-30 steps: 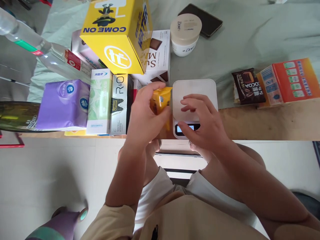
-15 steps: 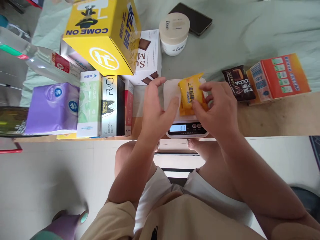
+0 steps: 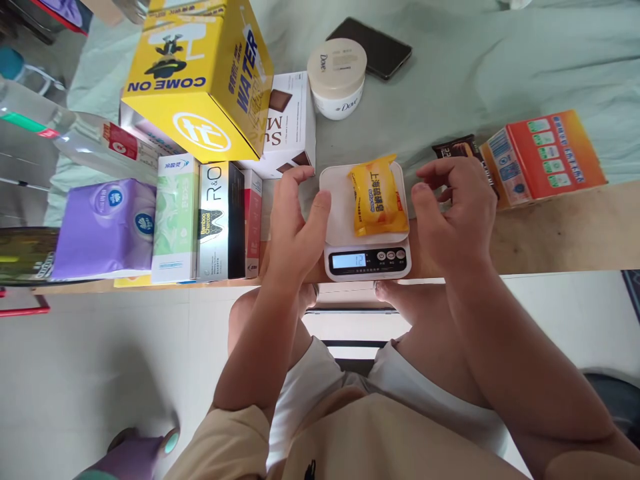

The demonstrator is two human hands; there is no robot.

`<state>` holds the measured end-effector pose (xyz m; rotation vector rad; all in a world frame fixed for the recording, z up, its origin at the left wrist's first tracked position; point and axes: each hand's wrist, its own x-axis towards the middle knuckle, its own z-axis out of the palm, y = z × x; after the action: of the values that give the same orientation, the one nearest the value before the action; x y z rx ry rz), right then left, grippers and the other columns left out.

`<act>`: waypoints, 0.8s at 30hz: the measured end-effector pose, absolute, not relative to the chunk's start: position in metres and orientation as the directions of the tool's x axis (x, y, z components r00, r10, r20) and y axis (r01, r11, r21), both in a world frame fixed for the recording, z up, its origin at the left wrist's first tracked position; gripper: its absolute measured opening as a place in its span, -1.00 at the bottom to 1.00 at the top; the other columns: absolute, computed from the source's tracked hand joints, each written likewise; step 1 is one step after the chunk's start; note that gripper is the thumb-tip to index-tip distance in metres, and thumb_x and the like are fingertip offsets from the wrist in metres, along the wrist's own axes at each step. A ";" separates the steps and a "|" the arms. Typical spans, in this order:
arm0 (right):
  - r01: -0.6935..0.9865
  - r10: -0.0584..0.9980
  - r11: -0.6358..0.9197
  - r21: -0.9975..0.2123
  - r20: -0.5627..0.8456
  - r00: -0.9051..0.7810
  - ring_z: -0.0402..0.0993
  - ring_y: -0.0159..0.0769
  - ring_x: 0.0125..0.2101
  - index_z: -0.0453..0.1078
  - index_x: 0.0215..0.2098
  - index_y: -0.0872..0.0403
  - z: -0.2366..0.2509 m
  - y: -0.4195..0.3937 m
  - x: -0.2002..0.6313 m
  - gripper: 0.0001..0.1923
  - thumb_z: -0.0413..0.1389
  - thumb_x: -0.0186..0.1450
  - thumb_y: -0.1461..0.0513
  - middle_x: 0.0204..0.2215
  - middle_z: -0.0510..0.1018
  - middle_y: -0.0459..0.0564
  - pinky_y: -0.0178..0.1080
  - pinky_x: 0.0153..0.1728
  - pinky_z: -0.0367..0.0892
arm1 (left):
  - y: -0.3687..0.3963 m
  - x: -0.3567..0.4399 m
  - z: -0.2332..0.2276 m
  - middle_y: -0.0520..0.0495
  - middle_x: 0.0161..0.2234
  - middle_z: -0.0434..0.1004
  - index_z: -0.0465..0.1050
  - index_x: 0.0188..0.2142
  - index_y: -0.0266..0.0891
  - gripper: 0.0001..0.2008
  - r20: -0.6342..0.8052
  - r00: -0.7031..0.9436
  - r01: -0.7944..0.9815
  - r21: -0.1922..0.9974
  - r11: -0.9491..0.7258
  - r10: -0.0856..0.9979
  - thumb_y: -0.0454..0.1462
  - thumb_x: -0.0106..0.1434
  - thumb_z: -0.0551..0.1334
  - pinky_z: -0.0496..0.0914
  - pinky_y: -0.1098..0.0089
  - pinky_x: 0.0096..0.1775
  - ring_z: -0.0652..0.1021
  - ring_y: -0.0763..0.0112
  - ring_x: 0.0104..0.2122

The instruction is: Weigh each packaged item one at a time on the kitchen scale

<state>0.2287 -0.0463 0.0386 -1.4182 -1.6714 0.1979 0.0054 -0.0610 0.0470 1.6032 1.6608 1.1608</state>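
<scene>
Half a second ago the right hand [image 3: 457, 223] had its fingers on the yellow packet [image 3: 379, 200]; now it has withdrawn to the right. The packet lies alone on the white plate of the digital kitchen scale [image 3: 339, 217]. The display [image 3: 349, 261] showed 34; now its digits are different, but I cannot read them surely.

The right fingers are half curled, with a small gap to the thumb, and nothing is seen between them. The left hand [image 3: 297, 230] is open, its thumb beside the scale's left edge.

The right hand hides much of the cocoa packet [image 3: 453, 147]; whether it touches this, I cannot tell. The dark green bottle [image 3: 25, 253] is cut by the left border.

The scale stands close to the front edge of the wooden tabletop [image 3: 560, 233]. Green cloth [image 3: 450, 93] stretches between the phone [image 3: 385, 50] and the orange box [image 3: 550, 157].
</scene>
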 end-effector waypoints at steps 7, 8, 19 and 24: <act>0.690 0.887 0.301 -0.658 0.459 0.051 0.56 -0.17 -0.20 0.45 -0.16 -0.05 0.036 -0.046 0.228 -0.92 0.14 0.39 0.18 -0.23 0.61 0.03 -0.03 -0.10 0.53 | -0.060 0.006 0.048 -0.11 0.11 0.57 0.55 -0.04 -0.08 -0.65 0.226 -0.039 0.587 0.794 -0.161 0.973 0.03 0.51 0.10 0.48 0.05 0.27 0.55 0.19 0.20; 0.690 0.900 0.291 -0.662 0.433 0.037 0.57 -0.16 -0.16 0.45 -0.14 -0.05 0.036 -0.045 0.229 -0.90 0.13 0.39 0.18 -0.20 0.62 0.03 -0.02 -0.07 0.53 | -0.061 0.007 0.050 -0.13 0.11 0.58 0.57 -0.08 -0.10 -0.67 0.229 -0.018 0.586 0.791 -0.175 0.973 -0.01 0.51 0.11 0.46 0.07 0.30 0.55 0.18 0.21; 0.696 0.960 0.218 -0.684 0.279 -0.026 0.58 -0.03 0.03 0.44 0.04 0.01 0.038 -0.051 0.208 -0.70 0.12 0.37 0.12 0.01 0.66 0.13 0.22 0.14 0.47 | -0.071 0.026 0.056 -0.23 0.26 0.59 0.44 0.25 -0.17 -0.44 0.135 0.235 0.690 0.675 -0.262 0.963 0.07 0.53 -0.04 0.13 -0.20 0.50 0.43 -0.05 0.41; 0.654 0.891 0.342 -0.675 0.455 0.003 0.54 -0.07 0.07 0.40 0.05 -0.04 0.043 -0.057 0.205 -0.70 0.13 0.34 0.21 -0.02 0.58 0.12 0.14 0.15 0.52 | -0.079 0.032 0.057 -0.26 0.30 0.54 0.41 0.26 -0.15 -0.32 0.283 0.301 0.611 0.676 -0.412 0.911 0.19 0.53 -0.17 0.13 -0.12 0.50 0.36 -0.03 0.46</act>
<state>0.2054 -0.0565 0.0427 -1.3862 -1.7231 0.3366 0.0324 -0.0791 0.0569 2.1302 1.3545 0.9038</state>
